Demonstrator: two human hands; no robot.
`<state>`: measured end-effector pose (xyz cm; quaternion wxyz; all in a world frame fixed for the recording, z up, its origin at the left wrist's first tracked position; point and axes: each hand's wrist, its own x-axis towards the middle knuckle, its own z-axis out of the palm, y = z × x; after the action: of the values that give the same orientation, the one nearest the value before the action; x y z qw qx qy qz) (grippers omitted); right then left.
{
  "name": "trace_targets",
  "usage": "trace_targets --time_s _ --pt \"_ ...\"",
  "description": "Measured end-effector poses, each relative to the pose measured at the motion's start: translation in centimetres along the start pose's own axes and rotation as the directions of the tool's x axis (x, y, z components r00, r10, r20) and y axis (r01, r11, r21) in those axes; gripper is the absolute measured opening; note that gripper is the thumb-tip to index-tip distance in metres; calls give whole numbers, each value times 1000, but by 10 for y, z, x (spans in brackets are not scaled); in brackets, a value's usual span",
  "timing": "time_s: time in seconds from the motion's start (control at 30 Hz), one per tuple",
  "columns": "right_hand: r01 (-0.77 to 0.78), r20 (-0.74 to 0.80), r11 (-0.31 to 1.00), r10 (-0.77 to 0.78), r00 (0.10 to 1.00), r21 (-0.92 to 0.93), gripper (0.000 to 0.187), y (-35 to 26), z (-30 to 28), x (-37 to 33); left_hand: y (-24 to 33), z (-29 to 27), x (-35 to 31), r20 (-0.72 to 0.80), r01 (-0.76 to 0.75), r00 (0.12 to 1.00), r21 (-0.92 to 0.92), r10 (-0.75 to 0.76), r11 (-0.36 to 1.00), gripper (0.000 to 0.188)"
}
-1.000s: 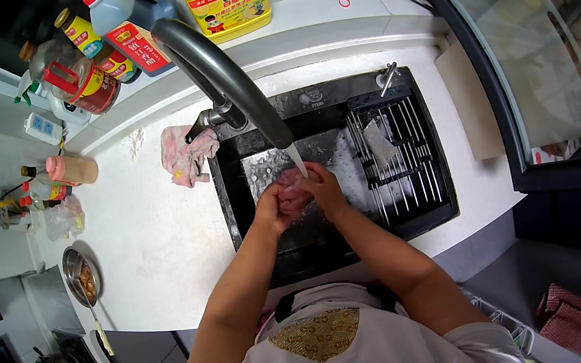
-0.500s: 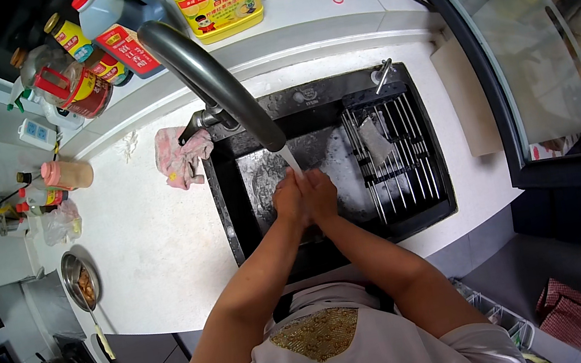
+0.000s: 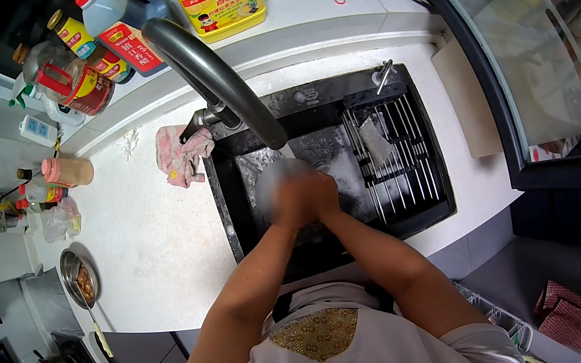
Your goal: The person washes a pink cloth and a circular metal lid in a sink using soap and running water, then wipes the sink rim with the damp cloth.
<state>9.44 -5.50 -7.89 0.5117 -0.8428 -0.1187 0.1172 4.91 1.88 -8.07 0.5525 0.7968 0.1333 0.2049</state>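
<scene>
Both hands meet over the black sink (image 3: 229,215), below the spout of the dark curved faucet (image 3: 219,78). A round blurred patch covers most of my left hand (image 3: 292,208), so its fingers are hidden. My right hand (image 3: 322,195) presses against the left one from the right side. Its fingers run together with the left hand and cannot be made out. No object shows in either hand. A short bit of water stream (image 3: 286,152) shows at the spout, just above the blurred patch. The metal basin floor looks wet.
A roll-out rack (image 3: 409,154) with a grey cloth (image 3: 377,141) spans the sink's right side. A pink rag (image 3: 182,155) lies by the faucet base. Left on the white counter (image 3: 157,257) stands a metal bowl (image 3: 68,269) with food. Bottles and a yellow jug (image 3: 218,1) line the sill.
My hands stay together under the spout. The left hand, sharp before, is now covered by a blur, and less of the water stream shows. The view has shifted very slightly.
</scene>
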Motion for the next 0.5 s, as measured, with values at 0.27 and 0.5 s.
trace_targets --time_s 0.27,0.5 --pt "-450 379 750 283 881 485 28 3 -4 3 -30 -28 -10 163 329 938 -133 -306 935 27" --pt "-347 277 840 246 929 416 25 -6 -3 12 17 -93 63 -615 266 788 316 -17 911 70"
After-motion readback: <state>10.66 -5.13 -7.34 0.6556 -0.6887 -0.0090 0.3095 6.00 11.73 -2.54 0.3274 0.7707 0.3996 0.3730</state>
